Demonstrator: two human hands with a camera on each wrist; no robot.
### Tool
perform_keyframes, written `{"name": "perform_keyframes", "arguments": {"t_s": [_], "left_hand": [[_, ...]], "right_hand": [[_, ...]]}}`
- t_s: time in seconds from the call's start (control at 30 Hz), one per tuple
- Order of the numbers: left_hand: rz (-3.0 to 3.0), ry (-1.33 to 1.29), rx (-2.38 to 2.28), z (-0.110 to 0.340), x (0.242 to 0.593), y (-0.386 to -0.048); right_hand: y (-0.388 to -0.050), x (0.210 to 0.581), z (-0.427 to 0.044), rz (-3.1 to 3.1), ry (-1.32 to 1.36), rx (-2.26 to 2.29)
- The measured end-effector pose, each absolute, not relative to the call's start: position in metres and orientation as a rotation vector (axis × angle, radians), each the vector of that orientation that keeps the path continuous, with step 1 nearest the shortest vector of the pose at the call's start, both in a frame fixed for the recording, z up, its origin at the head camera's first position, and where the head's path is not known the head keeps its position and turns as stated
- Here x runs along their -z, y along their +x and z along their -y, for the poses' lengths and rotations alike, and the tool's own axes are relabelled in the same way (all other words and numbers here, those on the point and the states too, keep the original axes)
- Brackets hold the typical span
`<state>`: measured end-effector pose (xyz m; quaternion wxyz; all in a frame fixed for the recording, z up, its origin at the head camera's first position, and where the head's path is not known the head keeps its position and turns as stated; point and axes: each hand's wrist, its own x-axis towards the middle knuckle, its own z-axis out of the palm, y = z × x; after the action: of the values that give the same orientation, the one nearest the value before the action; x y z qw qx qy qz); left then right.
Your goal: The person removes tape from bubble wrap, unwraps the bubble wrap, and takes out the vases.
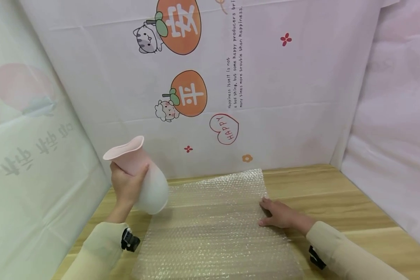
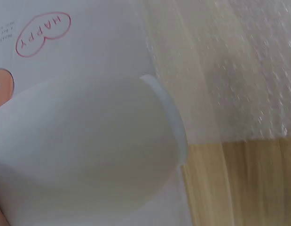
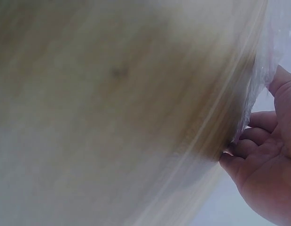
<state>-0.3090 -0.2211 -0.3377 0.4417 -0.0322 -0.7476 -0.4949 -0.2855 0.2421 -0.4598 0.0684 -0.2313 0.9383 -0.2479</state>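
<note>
My left hand (image 1: 126, 182) grips a vase (image 1: 155, 186) round its narrow neck, at the left of the head view. The vase is pink at its wavy rim and white at its rounded body. It is tilted, held over the left edge of a sheet of bubble wrap (image 1: 213, 229). In the left wrist view the pale body of the vase (image 2: 89, 146) fills much of the picture. My right hand (image 1: 281, 215) touches the right edge of the bubble wrap, thumb and fingers apart. The right wrist view has that hand (image 3: 267, 160) beside the clear plastic (image 3: 265, 61).
A wood-grain table (image 1: 336, 198) lies under the bubble wrap. White printed cloth (image 1: 283, 97) stands behind it, with more cloth hanging at the left (image 1: 38, 155) and right (image 1: 399, 128). Each wrist carries a small black device (image 1: 129, 240).
</note>
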Motion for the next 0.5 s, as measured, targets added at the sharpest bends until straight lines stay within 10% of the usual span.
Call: {"name": "perform_keyframes", "arguments": {"t_s": [0.5], "left_hand": [[1.802,0.089,1.163,0.271,0.354,-0.318]], "right_hand": [[-0.285,0.458,-0.243,-2.828,-0.707,0.734]]}}
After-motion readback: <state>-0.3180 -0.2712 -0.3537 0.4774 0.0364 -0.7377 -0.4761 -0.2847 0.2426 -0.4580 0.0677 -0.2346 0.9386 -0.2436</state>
